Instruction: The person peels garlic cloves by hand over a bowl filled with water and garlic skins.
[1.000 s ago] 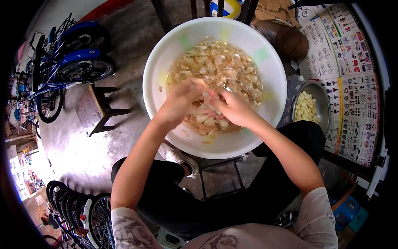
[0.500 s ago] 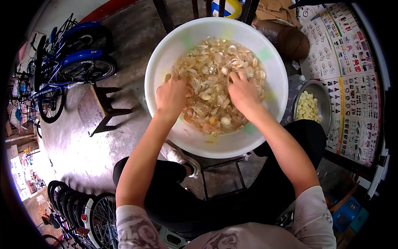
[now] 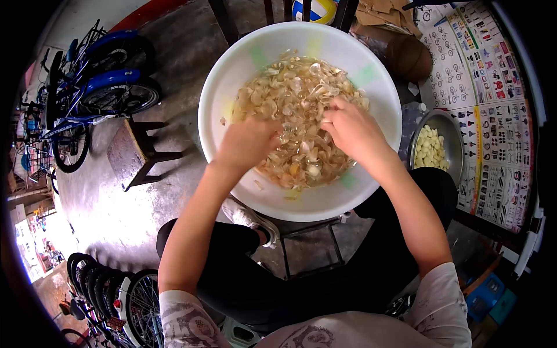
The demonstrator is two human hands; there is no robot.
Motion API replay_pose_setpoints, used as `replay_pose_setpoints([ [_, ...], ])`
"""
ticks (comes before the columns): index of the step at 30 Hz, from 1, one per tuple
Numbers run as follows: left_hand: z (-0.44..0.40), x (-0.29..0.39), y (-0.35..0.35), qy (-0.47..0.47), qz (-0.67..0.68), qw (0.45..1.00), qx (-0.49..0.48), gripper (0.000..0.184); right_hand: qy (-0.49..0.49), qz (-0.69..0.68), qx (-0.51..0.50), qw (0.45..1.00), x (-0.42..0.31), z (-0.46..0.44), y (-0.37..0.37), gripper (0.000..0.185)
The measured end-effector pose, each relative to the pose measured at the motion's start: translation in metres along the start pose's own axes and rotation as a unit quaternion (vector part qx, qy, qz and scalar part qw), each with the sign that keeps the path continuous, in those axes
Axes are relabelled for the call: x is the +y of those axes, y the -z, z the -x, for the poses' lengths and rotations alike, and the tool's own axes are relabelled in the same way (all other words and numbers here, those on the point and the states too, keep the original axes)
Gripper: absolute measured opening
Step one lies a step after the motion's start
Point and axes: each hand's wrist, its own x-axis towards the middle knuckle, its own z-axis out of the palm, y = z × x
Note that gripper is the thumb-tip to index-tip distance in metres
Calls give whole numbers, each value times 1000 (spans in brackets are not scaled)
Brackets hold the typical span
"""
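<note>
A large white basin (image 3: 225,87) holds water with many thin, pale brown garlic skins (image 3: 296,87) floating in it. Over the left part of the skins is my left hand (image 3: 249,141), blurred, its fingertips pointing inward and partly hidden. My right hand (image 3: 350,129) is at the right of the skins, its fingers curled together at their surface; whatever they hold is hidden. A pale clove (image 3: 314,170) lies among the skins near the basin's front. To the right, a metal bowl (image 3: 456,145) contains peeled cloves (image 3: 430,148).
A small wooden stool (image 3: 129,152) stands left of the basin, with blue bicycles (image 3: 116,81) beyond. Dark chair bars (image 3: 223,20), a ball (image 3: 316,10) and a brown ball (image 3: 409,58) are behind it. A printed poster sheet (image 3: 476,116) lies at the right.
My hands were together over the basin, then parted to its two sides. Since then my left hand has shifted inward and slightly down, while my right hand has stayed near the right side.
</note>
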Motion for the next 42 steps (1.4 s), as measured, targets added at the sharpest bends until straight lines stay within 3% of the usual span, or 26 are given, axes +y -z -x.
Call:
replay_pose_setpoints([
  [1, 0, 1, -12, -15, -17, 999, -45, 28, -9, 14, -12, 1000, -2, 2, -1, 17],
  [3, -7, -3, -42, -4, -40, 998, -42, 29, -21, 28, -22, 999, -3, 1, -6, 13],
  [6, -13, -2, -50, 8, -72, 996, -60, 32, 20, -71, -87, 993, 6, -3, -40, 8],
  [8, -16, -7, -52, 4, -81, 995, -58, 28, 26, 65, -123, 990, 10, -1, -65, 14],
  [9, -16, -9, -49, 5, -83, 995, -58, 28, 26, 66, -123, 990, 10, -1, -66, 17],
  [12, -13, -11, -37, -5, 31, 998, -50, 22, 4, 98, -158, 983, 9, -2, -56, 13],
  [13, -12, -6, -30, 37, 102, 992, -69, 21, 5, 98, -157, 983, 7, -2, -51, 13],
  [16, -11, 2, -21, 75, 207, 973, -68, 22, 4, 0, -68, 998, 1, -1, -26, 18],
  [18, -9, 2, -19, 75, 239, 967, -51, 24, -41, -134, -198, 970, -4, -12, -3, 20],
  [20, -11, 1, -16, 84, 272, 958, -44, 22, -64, -124, -222, 965, -3, -15, -6, 19],
  [22, -11, -2, -20, 98, 309, 946, -28, 20, 1, -18, -158, 987, 5, -13, -25, 20],
  [23, -12, -3, -21, 112, 346, 931, -11, 18, 1, -19, -158, 987, 8, -11, -35, 20],
  [25, -13, -5, -21, 109, 375, 920, -16, 21, 58, -60, -48, 995, 4, -8, -43, 20],
  [26, -13, -6, -20, 105, 405, 908, -20, 24, 57, -60, -48, 995, 3, -8, -43, 20],
  [27, -13, -4, -19, 105, 405, 908, -20, 24, 10, -146, -63, 987, -11, -11, -28, 22],
  [28, -12, 0, -16, 106, 482, 869, -17, 24, -38, -232, -76, 969, -19, -13, -21, 26],
  [29, -11, 4, -12, 107, 556, 824, -14, 25, -38, -232, -77, 969, -22, -13, -24, 26],
  [31, -7, 10, -4, 81, 550, 831, 12, 23, -21, -352, 5, 936, -24, -10, -30, 32],
  [34, -4, 12, 0, 33, 528, 847, 51, 21, 21, -404, 32, 914, -23, -9, -28, 38],
  [36, -2, 13, 2, 15, 511, 857, 66, 21, 27, -418, 49, 907, -29, -7, -24, 39],
  [38, 0, 18, 4, 39, 548, 832, 70, 21, 31, -431, 64, 899, -35, -2, -17, 40],
  [40, 1, 23, 5, 47, 562, 823, 67, 21, -33, -472, 58, 879, -39, 2, -8, 43],
  [42, 2, 26, 7, 53, 575, 814, 63, 21, -23, -402, 64, 913, -40, 4, 5, 40],
])
